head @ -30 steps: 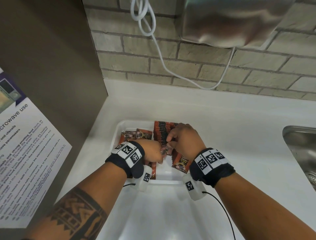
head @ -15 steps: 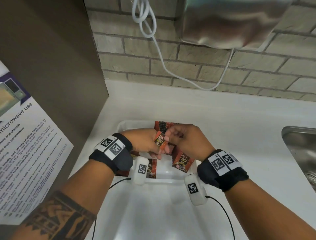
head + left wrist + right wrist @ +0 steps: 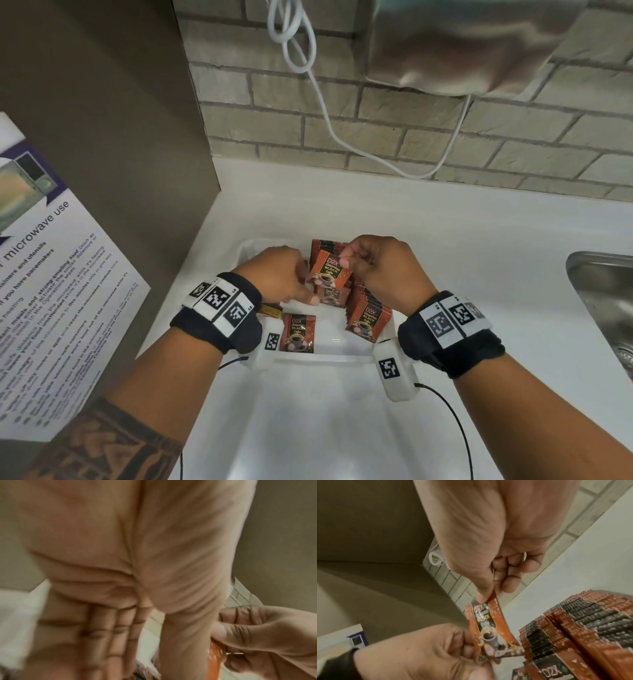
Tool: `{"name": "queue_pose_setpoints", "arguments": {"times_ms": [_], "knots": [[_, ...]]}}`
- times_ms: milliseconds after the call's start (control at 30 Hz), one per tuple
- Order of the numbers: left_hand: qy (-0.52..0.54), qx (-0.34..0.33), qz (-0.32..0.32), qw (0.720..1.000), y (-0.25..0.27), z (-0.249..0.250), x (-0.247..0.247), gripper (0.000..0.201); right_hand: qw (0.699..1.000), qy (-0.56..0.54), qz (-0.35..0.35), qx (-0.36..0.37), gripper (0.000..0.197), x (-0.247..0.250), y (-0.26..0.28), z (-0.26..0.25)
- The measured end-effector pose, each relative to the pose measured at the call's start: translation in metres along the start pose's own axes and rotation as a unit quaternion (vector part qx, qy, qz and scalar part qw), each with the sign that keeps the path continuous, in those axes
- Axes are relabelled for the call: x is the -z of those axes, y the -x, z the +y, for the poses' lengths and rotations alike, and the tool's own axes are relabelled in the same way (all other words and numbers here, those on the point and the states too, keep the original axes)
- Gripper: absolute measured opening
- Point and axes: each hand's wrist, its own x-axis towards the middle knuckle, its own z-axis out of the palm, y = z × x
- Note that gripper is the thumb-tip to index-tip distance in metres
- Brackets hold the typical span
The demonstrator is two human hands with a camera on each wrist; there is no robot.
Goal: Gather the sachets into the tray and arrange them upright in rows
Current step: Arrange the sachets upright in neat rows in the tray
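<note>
A white tray [image 3: 318,358] sits on the counter. Its right side holds a row of upright red-and-black coffee sachets [image 3: 368,317], also close in the right wrist view [image 3: 582,622]. My right hand [image 3: 344,258] pinches the top edge of one sachet [image 3: 329,272] above the tray. My left hand [image 3: 310,291] grips that sachet's lower end, seen in the right wrist view [image 3: 489,623]. Another sachet [image 3: 330,296] shows just below it. One sachet [image 3: 297,332] lies flat on the tray floor. The left wrist view is blurred and shows my palm and the right hand [image 3: 257,635].
A brown cabinet side with a microwave notice [image 3: 51,291] stands close on the left. A steel sink [image 3: 603,308] is at the right. A white cable [image 3: 325,113] hangs on the brick wall behind. A glossy white surface [image 3: 308,428] lies nearest me.
Both hands have risen from the loose sachets in the tray. They now hold one sachet between them, turned face-up towards me.
</note>
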Motion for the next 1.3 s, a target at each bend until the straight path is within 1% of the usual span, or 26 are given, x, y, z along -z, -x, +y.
{"name": "queue_pose_setpoints", "arguments": {"times_ms": [33, 67, 100, 133, 167, 267, 300, 367, 467, 533, 667, 933, 1133, 1233, 1300], "knots": [[-0.049, 0.041, 0.007, 0.998, 0.001, -0.002, 0.002, 0.048, 1.0, 0.019, -0.011, -0.002, 0.011, -0.001, 0.001, 0.002], [-0.078, 0.072, 0.014, 0.994, 0.002, -0.003, 0.002, 0.049, 0.999, 0.035, -0.022, -0.006, 0.013, -0.002, 0.001, 0.003], [-0.093, 0.085, 0.019, 0.992, 0.002, -0.003, 0.001, 0.044, 0.998, 0.05, -0.03, -0.008, 0.013, -0.005, 0.002, 0.005], [-0.102, 0.082, 0.013, 0.991, 0.003, -0.002, 0.0, 0.033, 0.997, 0.07, -0.032, -0.008, 0.012, -0.009, 0.002, 0.007], [-0.11, 0.072, -0.007, 0.991, 0.003, 0.002, -0.002, 0.027, 0.995, 0.094, -0.031, -0.009, 0.011, -0.013, 0.002, 0.01], [-0.125, 0.038, -0.115, 0.985, 0.001, 0.012, -0.012, 0.028, 0.987, 0.152, -0.038, -0.035, 0.01, -0.025, 0.001, 0.013], [-0.118, 0.029, -0.141, 0.983, -0.001, 0.015, -0.016, 0.027, 0.984, 0.165, -0.041, -0.042, 0.01, -0.027, 0.001, 0.013], [-0.111, 0.019, -0.176, 0.978, -0.006, 0.018, -0.025, 0.035, 0.979, 0.191, -0.048, -0.047, 0.01, -0.03, 0.0, 0.014], [-0.137, 0.01, -0.206, 0.969, -0.014, 0.022, -0.034, 0.052, 0.976, 0.202, -0.054, -0.055, 0.008, -0.034, 0.0, 0.016], [-0.151, 0.001, -0.219, 0.964, -0.019, 0.024, -0.038, 0.055, 0.976, 0.2, -0.053, -0.062, 0.008, -0.036, -0.002, 0.018], [-0.17, -0.007, -0.23, 0.958, -0.028, 0.023, -0.041, 0.048, 0.977, 0.199, -0.052, -0.065, 0.009, -0.037, -0.003, 0.019], [-0.163, -0.004, -0.234, 0.958, -0.031, 0.021, -0.043, 0.047, 0.981, 0.185, -0.047, -0.045, 0.007, -0.035, -0.004, 0.025], [-0.161, -0.004, -0.234, 0.959, -0.032, 0.017, -0.045, 0.046, 0.982, 0.184, -0.026, -0.024, 0.007, -0.031, -0.004, 0.023], [-0.153, -0.005, -0.22, 0.963, -0.03, 0.016, -0.043, 0.043, 0.984, 0.178, -0.013, -0.018, 0.01, -0.03, -0.003, 0.023], [-0.144, -0.007, -0.193, 0.971, -0.027, 0.014, -0.038, 0.038, 0.985, 0.173, 0.002, -0.004, 0.011, -0.028, -0.001, 0.022]]}}
